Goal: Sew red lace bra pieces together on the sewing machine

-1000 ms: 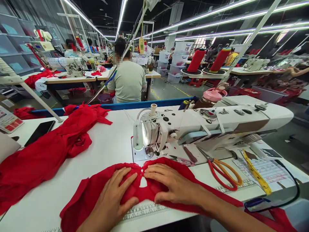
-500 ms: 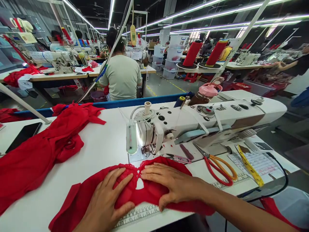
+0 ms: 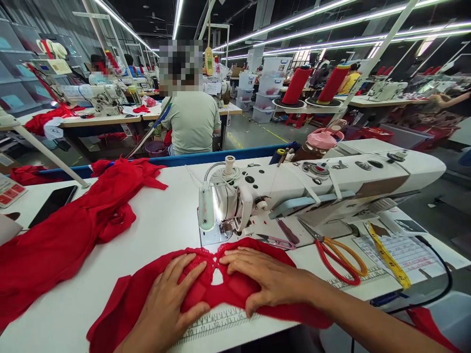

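A red bra (image 3: pixel 211 296) with lace edging and a crossed-strap opening at its centre lies spread on the white sewing table (image 3: pixel 162 211). My left hand (image 3: pixel 176 294) rests flat on its left cup, fingers extended. On the right cup lies my right hand (image 3: pixel 267 279), fingers stretched out and thumb apart. Neither hand grips the fabric. Just beyond the bra is the sewing machine (image 3: pixel 294 181), its needle area close to the lace edge. A printed ruler scale (image 3: pixel 221 319) shows along the table under the bra's lower edge.
Red-and-orange scissors (image 3: pixel 340 260), pink thread snips (image 3: pixel 275 241) and a yellow tape measure (image 3: pixel 388 257) lie to the right. Piled red garments (image 3: pixel 73 235) and a black phone (image 3: pixel 53 205) are at left. A person (image 3: pixel 191 117) sits ahead, back turned.
The view has shifted slightly, so everything appears a little further right. Both hands stay flat on the bra, with the right fingers drawn slightly away from the centre opening.
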Tool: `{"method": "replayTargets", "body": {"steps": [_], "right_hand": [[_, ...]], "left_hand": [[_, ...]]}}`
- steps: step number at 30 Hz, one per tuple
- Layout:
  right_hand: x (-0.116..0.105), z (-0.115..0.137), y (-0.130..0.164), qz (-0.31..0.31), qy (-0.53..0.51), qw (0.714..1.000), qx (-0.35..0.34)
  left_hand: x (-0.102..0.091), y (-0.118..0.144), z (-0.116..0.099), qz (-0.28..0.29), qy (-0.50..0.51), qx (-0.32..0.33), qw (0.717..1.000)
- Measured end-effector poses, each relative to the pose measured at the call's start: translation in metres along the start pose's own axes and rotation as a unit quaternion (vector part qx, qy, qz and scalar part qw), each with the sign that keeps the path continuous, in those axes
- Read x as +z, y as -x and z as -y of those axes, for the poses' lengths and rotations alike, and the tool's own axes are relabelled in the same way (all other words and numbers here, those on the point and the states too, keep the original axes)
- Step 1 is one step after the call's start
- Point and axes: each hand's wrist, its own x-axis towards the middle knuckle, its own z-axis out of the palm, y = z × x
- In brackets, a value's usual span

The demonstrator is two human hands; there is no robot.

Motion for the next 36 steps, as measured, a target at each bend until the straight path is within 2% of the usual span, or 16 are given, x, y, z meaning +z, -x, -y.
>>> {"method": "replayTargets", "body": {"steps": [3,5,10,16,18,21,23,26,29,34,36], "right_hand": [[0.0,0.007,0.0,-0.01,0.042,0.999,-0.02],[0.003,0.016,-0.003,-0.038,0.092,0.995,-0.031],[0.027,0.027,-0.017,-0.114,0.239,0.964,-0.039],[0.053,0.014,-0.028,-0.142,0.316,0.938,-0.029],[0.054,0.013,-0.026,-0.158,0.307,0.938,-0.038],[0.049,0.013,-0.016,-0.177,0.218,0.959,-0.05],[0.045,0.009,-0.005,-0.192,0.164,0.967,-0.037],[0.038,-0.001,0.008,-0.195,0.165,0.967,-0.015],[0.031,-0.004,0.012,-0.194,0.159,0.968,-0.026],[0.036,0.009,-0.01,-0.292,0.073,0.951,-0.065],[0.042,0.01,-0.021,-0.303,0.064,0.949,-0.066]], "left_hand": [[-0.004,-0.003,-0.003,-0.016,0.015,0.001,1.0],[-0.012,-0.009,-0.007,-0.044,0.042,0.002,0.998],[-0.028,-0.026,-0.022,-0.099,0.161,0.03,0.982],[-0.01,-0.022,-0.022,-0.123,0.224,0.084,0.963],[-0.005,-0.02,-0.021,-0.117,0.21,0.089,0.967],[-0.002,-0.018,-0.023,-0.101,0.109,0.1,0.984],[-0.001,-0.017,-0.026,-0.119,0.025,0.113,0.986],[0.0,-0.016,-0.032,-0.137,-0.037,0.122,0.982],[-0.003,-0.02,-0.036,-0.115,-0.035,0.096,0.988],[-0.012,-0.037,-0.035,-0.1,0.062,0.111,0.987],[-0.01,-0.04,-0.03,-0.106,0.082,0.114,0.984]]}}
